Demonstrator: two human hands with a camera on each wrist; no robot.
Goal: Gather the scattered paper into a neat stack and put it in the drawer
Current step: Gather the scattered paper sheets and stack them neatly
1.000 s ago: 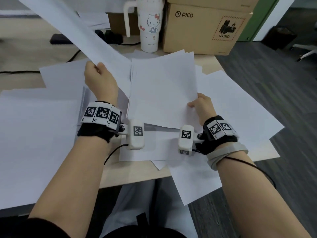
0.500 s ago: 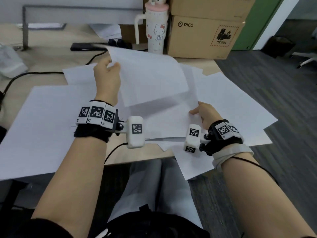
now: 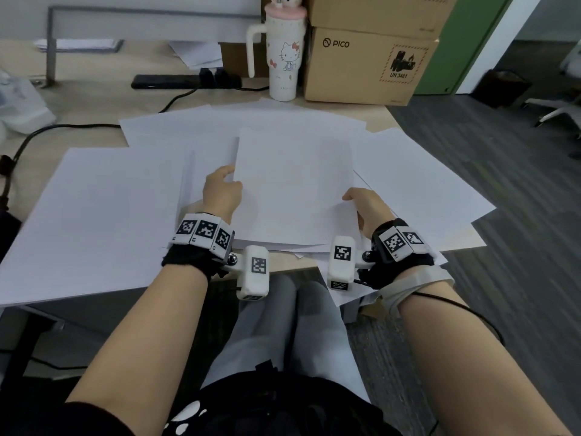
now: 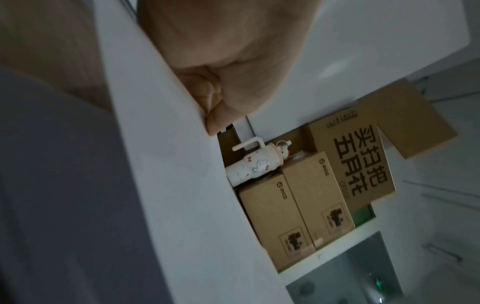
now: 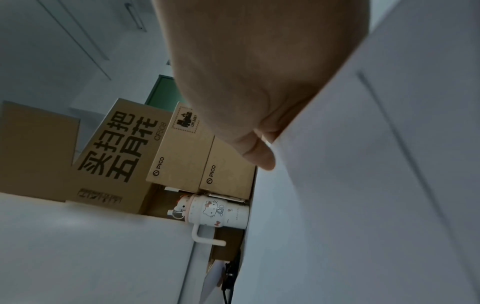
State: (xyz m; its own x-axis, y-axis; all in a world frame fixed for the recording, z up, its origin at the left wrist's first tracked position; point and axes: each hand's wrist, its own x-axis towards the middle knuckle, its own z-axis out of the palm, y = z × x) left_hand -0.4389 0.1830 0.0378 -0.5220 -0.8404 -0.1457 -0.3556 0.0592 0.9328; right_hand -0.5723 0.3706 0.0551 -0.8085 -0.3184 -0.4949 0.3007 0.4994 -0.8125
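At the desk's [image 3: 94, 99] front edge, the sheet the left hand [image 3: 221, 193] held aloft a moment ago now lies on the small stack [image 3: 292, 190], both hands, the right hand [image 3: 366, 204] too, pinching its sides; more paper [image 3: 94, 221] remains scattered, drawer unseen.

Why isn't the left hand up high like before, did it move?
Yes. The left hand came down and toward the person, away from the Hello Kitty cup, and now holds the paper stack's left edge.
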